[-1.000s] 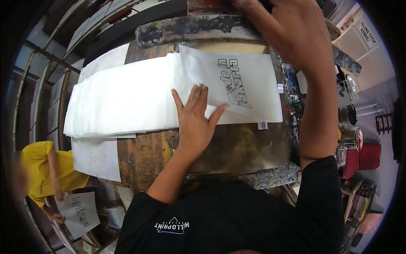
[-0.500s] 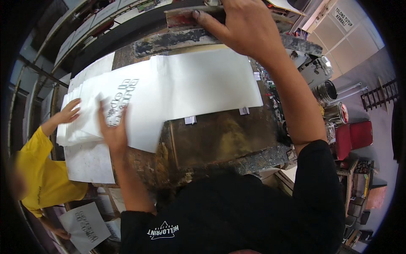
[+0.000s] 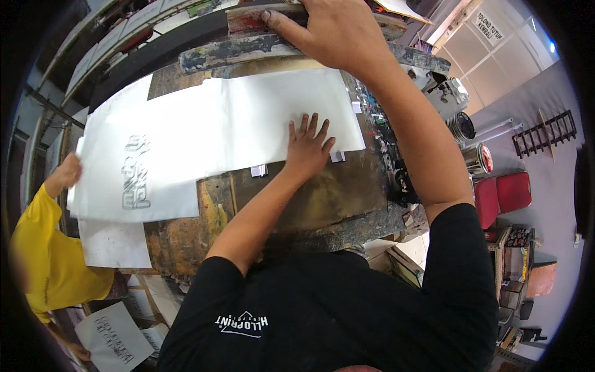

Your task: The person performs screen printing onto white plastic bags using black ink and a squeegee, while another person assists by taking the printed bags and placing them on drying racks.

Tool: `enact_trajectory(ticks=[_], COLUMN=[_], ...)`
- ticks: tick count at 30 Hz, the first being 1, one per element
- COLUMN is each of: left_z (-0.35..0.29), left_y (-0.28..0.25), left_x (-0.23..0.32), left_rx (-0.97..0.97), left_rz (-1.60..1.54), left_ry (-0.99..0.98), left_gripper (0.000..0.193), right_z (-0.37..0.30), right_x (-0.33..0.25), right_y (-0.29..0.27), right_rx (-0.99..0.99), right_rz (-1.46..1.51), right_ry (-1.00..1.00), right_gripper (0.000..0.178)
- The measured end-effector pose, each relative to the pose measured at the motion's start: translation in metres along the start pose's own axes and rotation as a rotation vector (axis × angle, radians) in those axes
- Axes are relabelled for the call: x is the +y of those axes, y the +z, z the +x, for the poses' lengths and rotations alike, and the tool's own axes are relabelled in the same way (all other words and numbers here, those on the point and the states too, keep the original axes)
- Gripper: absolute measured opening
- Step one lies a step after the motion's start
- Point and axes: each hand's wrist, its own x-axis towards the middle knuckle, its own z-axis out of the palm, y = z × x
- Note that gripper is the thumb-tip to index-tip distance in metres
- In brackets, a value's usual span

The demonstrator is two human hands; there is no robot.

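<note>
"While our left hand [image 3: 307,152] lies palm down, fingers spread, on the blank sheet [image 3: 266,99], what does our right hand [image 3: 341,34] hold?"

"We have it raised over the far side of the desk [image 3: 176,245], thumb against a red-stained bar [image 3: 242,22]. Its fingers run out of view, so we cannot tell whether it grips the bar."

"And where does our sheet lie?"

"Toward the right of the desk, its near edge beside two clear tabs [image 3: 259,170]. The white stack [image 3: 211,133] is just to its left, with a printed sheet [image 3: 167,192] slanted over it. A co-worker's hand [image 3: 64,173] is at the printed sheet's left edge."

"How should we expect these sheets to handle?"

"Light and limp, we would judge; whether paper or thin cloth, we cannot tell. They could crease easily and slide over one another. We would pinch them at a corner or edge, and keep off the dark lettering in case it smears."

"Which containers do we have around us?"

"Off to our right, beyond our forearm, we see a silver tin [image 3: 478,159] with a red and white end, and near it a dark-rimmed tin [image 3: 460,127]. We cannot make out what either contains."
</note>
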Motion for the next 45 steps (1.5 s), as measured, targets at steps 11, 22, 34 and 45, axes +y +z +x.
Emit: enact_trajectory(ticks=[11, 22, 34, 45], left_z=[0.015, 0.005, -0.004, -0.138], left_y=[0.024, 0.037, -0.202, -0.125], left_x=[0.001, 0.006, -0.037, -0.08], left_rx=[-0.111, -0.01, 0.578, 0.266], left_rz=[-0.203, 0.123, -1.257, -0.03], left_ry=[-0.142, 0.11, -0.469, -0.346], left_gripper=[0.057, 0.06, 0.082, 0.124], right_z=[0.021, 0.019, -0.032, -0.204], right_x=[-0.005, 0.011, -0.007, -0.019], right_y=[-0.019, -0.019, 0.016, 0.118], right_rx=[-0.052, -0.051, 0.051, -0.41], right_rz=[-0.017, 0.081, -0.019, 0.153], right_ry=[0.048, 0.02, -0.023, -0.041], right_gripper=[0.059, 0.06, 0.062, 0.042])
